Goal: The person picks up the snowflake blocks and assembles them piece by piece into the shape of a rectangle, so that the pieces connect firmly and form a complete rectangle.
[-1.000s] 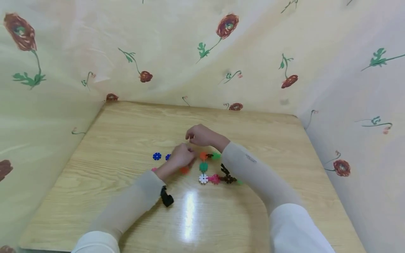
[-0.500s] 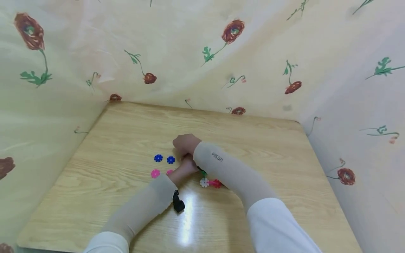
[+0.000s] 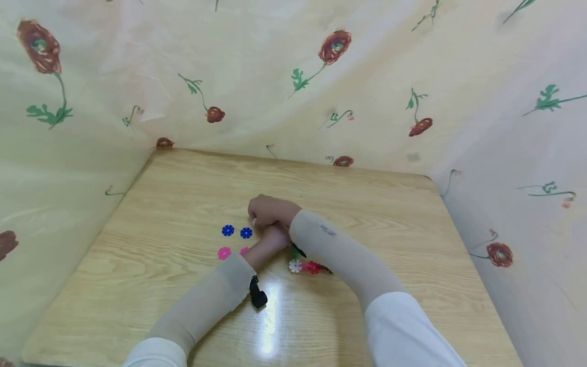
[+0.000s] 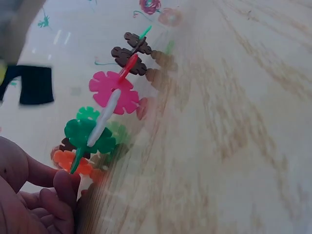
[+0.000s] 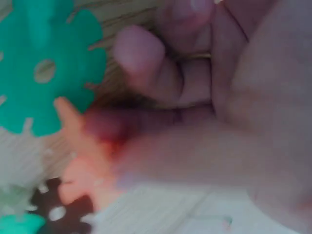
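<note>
My left hand reaches in from the left to a chain of slotted flower-shaped building discs. In the right wrist view its fingers pinch an orange disc, which is slotted into a green disc. Along the chain come a white disc, a pink disc and dark brown discs. My right hand crosses over the left one, fingers bent down towards the table. Its fingertips are hidden, and I cannot tell whether they hold anything.
Left of the hands lie two loose blue discs and a pink disc, with another pink one partly behind the left wrist. A wooden table bears everything. Flower-patterned cloth stands along its back and sides.
My right hand has moved left and down, crossing over the left wrist. My left hand has shifted right to the chain's orange disc. The forearms cover more of the chain.
</note>
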### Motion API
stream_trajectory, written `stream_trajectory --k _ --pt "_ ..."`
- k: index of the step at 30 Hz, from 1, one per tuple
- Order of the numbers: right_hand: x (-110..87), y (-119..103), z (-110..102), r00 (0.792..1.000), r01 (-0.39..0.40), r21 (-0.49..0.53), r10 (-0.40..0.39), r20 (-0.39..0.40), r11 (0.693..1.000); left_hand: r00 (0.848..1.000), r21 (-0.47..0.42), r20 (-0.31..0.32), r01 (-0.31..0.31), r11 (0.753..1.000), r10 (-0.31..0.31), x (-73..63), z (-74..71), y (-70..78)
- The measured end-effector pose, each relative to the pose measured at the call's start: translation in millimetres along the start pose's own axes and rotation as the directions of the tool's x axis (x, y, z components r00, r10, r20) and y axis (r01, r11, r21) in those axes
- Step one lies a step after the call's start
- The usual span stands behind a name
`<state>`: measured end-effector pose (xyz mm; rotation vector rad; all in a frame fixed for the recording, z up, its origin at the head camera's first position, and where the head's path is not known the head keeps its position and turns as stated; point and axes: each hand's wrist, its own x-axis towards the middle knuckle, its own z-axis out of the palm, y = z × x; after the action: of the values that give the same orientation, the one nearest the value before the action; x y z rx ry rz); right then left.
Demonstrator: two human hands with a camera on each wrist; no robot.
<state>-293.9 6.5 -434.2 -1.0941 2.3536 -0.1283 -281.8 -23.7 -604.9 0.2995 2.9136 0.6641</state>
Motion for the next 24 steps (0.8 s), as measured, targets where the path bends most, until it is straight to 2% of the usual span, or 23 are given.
stream_trajectory --k 1,2,3,4,5,6,7,8,9,12,13,15,16,19,21,24 --pt "-7.8 6 -2 0.997 0.024 0.043 -0.021 -0.069 0.999 1.000 -0.144 -0.016 0.006 0.990 -0.009 -18.3 -22.0 15.8" --pt "-17.8 14 -3 0.990 0.043 0.098 -0.029 -0.140 0.994 1.000 -0.313 -0.001 0.029 0.949 -0.030 -38.9 -48.0 33.6" --pt "-29.3 23 -5 0.978 0.057 0.160 -0.023 -0.206 0.985 0.996 -0.506 0.007 0.077 0.859 -0.085 -57.3 -71.4 49.8" --pt "-42.4 32 -6 0.965 0.060 0.222 0.000 -0.261 0.973 0.991 -0.637 0.020 0.112 0.762 -0.129 -72.0 -88.5 60.7" --pt "-56.4 43 -7 0.953 0.054 0.279 0.034 -0.300 0.959 0.987 -0.702 0.054 0.147 0.697 -0.154 -84.1 -103.7 69.9" --pt "-70.7 54 -5 0.941 0.047 0.340 0.073 -0.330 0.939 0.984 -0.720 0.067 0.160 0.675 -0.162 -88.3 -107.6 72.2" --pt "-84.8 66 -2 0.929 0.042 0.402 0.112 -0.352 0.915 0.977 -0.729 0.100 0.199 0.654 -0.186 -94.4 -116.4 77.5" --pt "-98.4 78 3 0.919 0.033 0.458 0.153 -0.362 0.888 0.972 -0.730 0.124 0.224 0.646 -0.198 -95.8 -117.7 77.2" --pt "-110.8 90 9 0.909 0.020 0.500 0.193 -0.369 0.866 0.970 -0.722 0.138 0.238 0.649 -0.202 -94.1 -115.7 74.3" --pt "-142.6 119 31 0.887 -0.028 0.623 0.306 -0.345 0.782 0.963 -0.720 0.178 0.266 0.640 -0.200 -82.4 -100.3 61.4" --pt "-150.7 127 39 0.879 -0.043 0.661 0.343 -0.331 0.749 0.957 -0.724 0.199 0.287 0.627 -0.209 -82.4 -101.9 61.4" --pt "-163.5 137 54 0.861 -0.068 0.733 0.411 -0.300 0.677 0.955 -0.733 0.225 0.298 0.612 -0.195 -75.0 -94.6 54.7" --pt "-167.9 140 61 0.853 -0.076 0.766 0.440 -0.282 0.639 0.952 -0.736 0.238 0.308 0.603 -0.194 -72.9 -93.7 53.8" --pt "-174.8 143 77 0.835 -0.080 0.842 0.498 -0.236 0.533 0.949 -0.737 0.258 0.316 0.597 -0.184 -69.2 -92.2 50.8" --pt "-177.2 143 84 0.830 -0.073 0.875 0.515 -0.212 0.478 0.948 -0.742 0.267 0.316 0.592 -0.172 -67.5 -91.1 48.8" --pt "-179.7 141 90 0.837 -0.056 0.905 0.515 -0.188 0.421 0.950 -0.752 0.272 0.311 0.581 -0.156 -67.3 -90.5 47.9"
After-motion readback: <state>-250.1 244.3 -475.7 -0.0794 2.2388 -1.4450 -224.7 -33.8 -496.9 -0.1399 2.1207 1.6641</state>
